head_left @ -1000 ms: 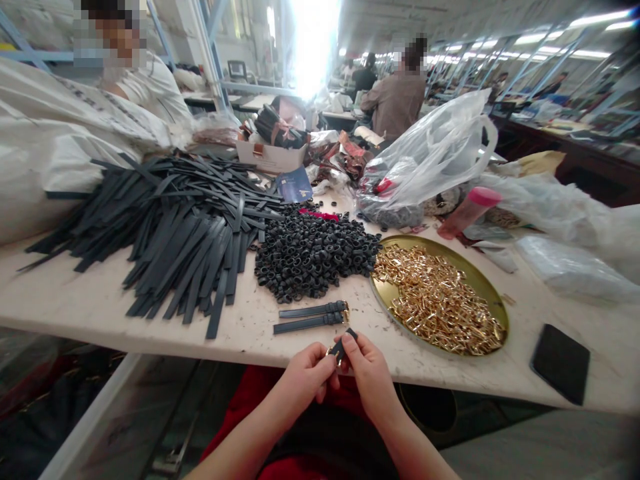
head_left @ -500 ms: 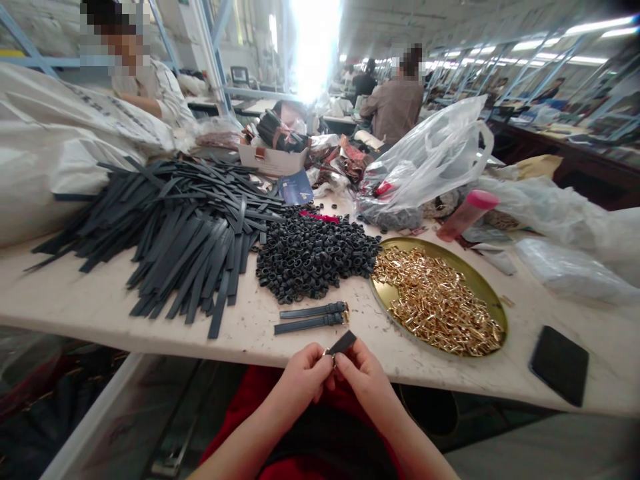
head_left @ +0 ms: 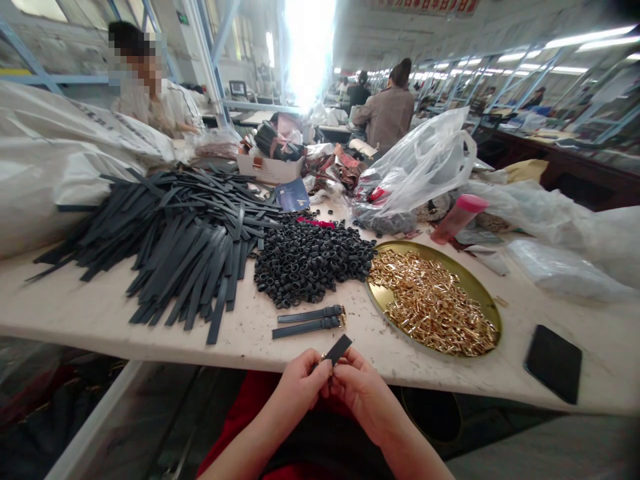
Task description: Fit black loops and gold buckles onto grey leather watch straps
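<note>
Seen from above, two bare hands meet at 6 o'clock, just off the near edge of a pale table [head_left: 75,307]. The left hand [head_left: 300,387] and right hand [head_left: 363,393] are both closed in a pinch on one short dark strap [head_left: 337,349], whose free end tilts up toward 1 o'clock; a small glint of gold shows at the pinched end (too small to make out clearly).

Just beyond the hands, toward 12 o'clock, two finished straps [head_left: 310,321] with gold buckles lie side by side on the table. Behind them sits a heap of small black loops [head_left: 310,260]. At 10 o'clock spreads a big pile of long dark strips [head_left: 180,240]. At 2 o'clock, a round gold tray [head_left: 480,290] holds a mound of gold buckles [head_left: 433,307]. A black phone [head_left: 553,363] lies flat at 3 o'clock, near the table edge. Clear plastic bags [head_left: 425,167] crowd the far side, and other people sit at benches farther back.
</note>
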The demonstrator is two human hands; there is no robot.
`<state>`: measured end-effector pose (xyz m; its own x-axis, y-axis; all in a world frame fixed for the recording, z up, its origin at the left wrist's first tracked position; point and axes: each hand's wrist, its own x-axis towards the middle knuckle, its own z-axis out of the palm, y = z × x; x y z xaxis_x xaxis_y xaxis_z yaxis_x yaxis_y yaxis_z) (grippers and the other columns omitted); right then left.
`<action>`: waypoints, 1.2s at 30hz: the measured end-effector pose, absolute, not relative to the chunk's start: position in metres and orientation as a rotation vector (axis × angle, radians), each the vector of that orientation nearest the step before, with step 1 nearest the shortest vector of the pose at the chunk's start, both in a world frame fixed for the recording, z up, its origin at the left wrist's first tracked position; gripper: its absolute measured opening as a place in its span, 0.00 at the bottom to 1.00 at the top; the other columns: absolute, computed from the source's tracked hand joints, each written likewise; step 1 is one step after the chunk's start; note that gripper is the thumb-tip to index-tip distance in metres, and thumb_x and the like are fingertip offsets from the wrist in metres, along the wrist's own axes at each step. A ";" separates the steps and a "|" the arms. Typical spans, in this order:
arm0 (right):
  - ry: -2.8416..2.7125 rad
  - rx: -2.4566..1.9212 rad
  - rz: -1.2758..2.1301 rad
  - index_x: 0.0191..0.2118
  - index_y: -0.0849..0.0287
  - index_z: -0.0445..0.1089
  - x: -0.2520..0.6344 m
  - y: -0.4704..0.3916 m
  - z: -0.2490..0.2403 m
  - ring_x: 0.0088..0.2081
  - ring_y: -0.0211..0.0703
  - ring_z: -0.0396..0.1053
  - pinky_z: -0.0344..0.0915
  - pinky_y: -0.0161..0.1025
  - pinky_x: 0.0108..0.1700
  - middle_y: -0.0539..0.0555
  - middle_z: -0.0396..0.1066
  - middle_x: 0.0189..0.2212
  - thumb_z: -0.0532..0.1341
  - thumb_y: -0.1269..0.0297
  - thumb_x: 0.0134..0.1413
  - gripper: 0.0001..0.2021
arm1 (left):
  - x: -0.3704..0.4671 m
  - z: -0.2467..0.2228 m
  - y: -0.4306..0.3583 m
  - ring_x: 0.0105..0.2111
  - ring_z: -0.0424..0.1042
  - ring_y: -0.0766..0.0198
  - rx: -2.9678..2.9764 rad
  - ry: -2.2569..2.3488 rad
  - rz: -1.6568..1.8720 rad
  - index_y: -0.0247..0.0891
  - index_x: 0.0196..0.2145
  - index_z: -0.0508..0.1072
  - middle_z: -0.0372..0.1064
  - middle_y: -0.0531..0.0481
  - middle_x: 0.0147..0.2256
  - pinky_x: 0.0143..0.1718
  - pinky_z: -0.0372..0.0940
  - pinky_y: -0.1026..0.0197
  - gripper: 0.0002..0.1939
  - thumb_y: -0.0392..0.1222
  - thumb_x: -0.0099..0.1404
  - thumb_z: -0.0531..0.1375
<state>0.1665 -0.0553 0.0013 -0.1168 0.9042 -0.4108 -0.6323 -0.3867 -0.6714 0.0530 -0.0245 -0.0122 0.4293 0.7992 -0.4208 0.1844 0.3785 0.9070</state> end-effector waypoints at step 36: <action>-1.089 -1.370 0.968 0.29 0.58 0.65 0.175 -0.051 -0.016 0.31 0.38 0.62 0.59 0.36 0.36 0.49 0.65 0.27 0.57 0.62 0.50 0.06 | 0.051 -0.004 -0.013 0.14 0.53 0.73 1.247 0.992 0.535 0.37 0.25 0.59 0.60 0.56 0.20 0.17 0.47 0.68 0.14 0.51 0.57 0.51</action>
<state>0.1746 -0.0515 -0.0159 0.2489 0.9682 0.0255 0.0881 0.0036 -0.9961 0.0514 -0.0132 -0.0041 0.5011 0.8023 -0.3244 0.1697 0.2764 0.9459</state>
